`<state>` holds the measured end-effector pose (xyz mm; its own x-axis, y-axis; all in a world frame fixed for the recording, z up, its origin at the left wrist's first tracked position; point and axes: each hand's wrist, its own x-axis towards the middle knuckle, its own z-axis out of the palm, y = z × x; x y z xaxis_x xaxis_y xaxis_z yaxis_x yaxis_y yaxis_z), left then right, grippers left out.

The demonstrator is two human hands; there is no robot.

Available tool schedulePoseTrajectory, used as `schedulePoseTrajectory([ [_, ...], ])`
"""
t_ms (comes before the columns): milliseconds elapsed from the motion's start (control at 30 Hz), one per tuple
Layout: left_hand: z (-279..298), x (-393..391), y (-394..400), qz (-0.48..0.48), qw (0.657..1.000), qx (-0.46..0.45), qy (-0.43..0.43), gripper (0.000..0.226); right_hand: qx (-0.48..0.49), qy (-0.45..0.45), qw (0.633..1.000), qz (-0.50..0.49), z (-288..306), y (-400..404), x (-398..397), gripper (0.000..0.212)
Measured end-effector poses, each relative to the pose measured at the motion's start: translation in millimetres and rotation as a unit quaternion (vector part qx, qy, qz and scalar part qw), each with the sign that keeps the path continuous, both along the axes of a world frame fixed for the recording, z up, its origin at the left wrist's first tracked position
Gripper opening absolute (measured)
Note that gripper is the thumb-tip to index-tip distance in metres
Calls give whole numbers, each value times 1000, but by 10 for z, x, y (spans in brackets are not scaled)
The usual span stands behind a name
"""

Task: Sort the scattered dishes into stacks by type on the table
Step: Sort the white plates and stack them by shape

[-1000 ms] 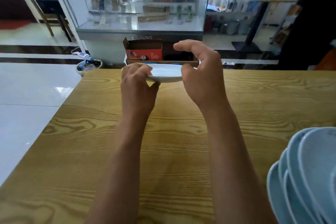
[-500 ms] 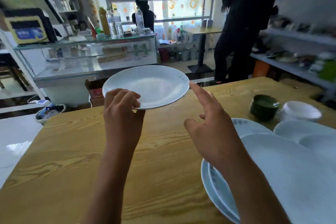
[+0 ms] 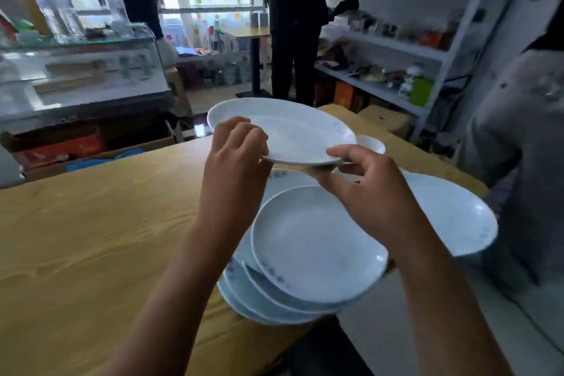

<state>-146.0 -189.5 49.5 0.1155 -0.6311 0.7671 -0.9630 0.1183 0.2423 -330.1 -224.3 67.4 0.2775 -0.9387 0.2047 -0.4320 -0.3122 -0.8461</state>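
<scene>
Plate (image 3: 293, 131) handling is the step in hand: a white plate is held in the air at the centre of the frame, above and slightly beyond the loose pile of plates (image 3: 311, 244) that lies at the lower centre. The left hand (image 3: 235, 162) grips the plate's near-left rim with curled fingers. The right hand (image 3: 366, 186) pinches the near-right rim, thumb on top and fingers beneath. The plate sits almost level, tilted a little toward the camera.

The pile rests on the wooden worktop (image 3: 91, 238), close to its right edge. Its plates are fanned and offset, not concentric; the topmost one overhangs those beneath toward the right. A further large plate (image 3: 457, 217) lies to the right of the pile, partly hidden behind the right forearm. A small white bowl (image 3: 370, 143) stands just beyond the held plate. Whether the held plate matches the pile in size cannot be told for certain, though it looks similar.

Recommended procedure:

1. Keep both hands on opposite rim sections until the plate is supported from below.
2. Centre the plate over the chosen stack before lowering.
3. Lower it level, so the foot seats flat and does not slide.
4. Square the fanned pile first if it is the target; an offset base near the worktop's edge is likely to shift under added weight.
</scene>
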Motion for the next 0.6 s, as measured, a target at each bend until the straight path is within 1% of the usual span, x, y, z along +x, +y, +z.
schedulePoseTrajectory([
  [67, -29, -239, -84, -24, 1000, 8, -11, 16, 28, -7, 999, -15, -28, -65, -262, 35],
  [133, -55, -423, -161, -48, 998, 16, -26, 14, 54, -36, 998, -23, -60, -123, -483, 30],
  [167, -69, -500, -199, -56, 998, 20, -34, 13, 66, -72, 995, -27, -64, -146, -580, 26],
  [200, -76, -582, -233, -67, 997, 25, -39, 12, 83, -129, 988, -29, -65, -168, -675, 20],
  [267, -75, -715, -286, -95, 994, 32, -48, 10, 130, -262, 955, -42, -56, -210, -809, 11],
  [300, -66, -789, -312, -109, 992, 37, -53, 10, 135, -300, 942, -62, -54, -240, -876, 10],
  [400, -13, -972, -384, -155, 982, 69, -80, 14, 119, -316, 931, -137, -110, -356, -1026, 12],
  [467, 5, -1066, -419, -190, 971, 105, -95, 17, 131, -327, 919, -178, -144, -434, -1135, 13],
  [500, 7, -1103, -427, -202, 966, 131, -96, 23, 135, -332, 913, -196, -157, -476, -1206, 13],
  [600, -26, -1171, -412, -202, 953, 210, -88, 55, 135, -317, 910, -230, -233, -616, -1430, 18],
])
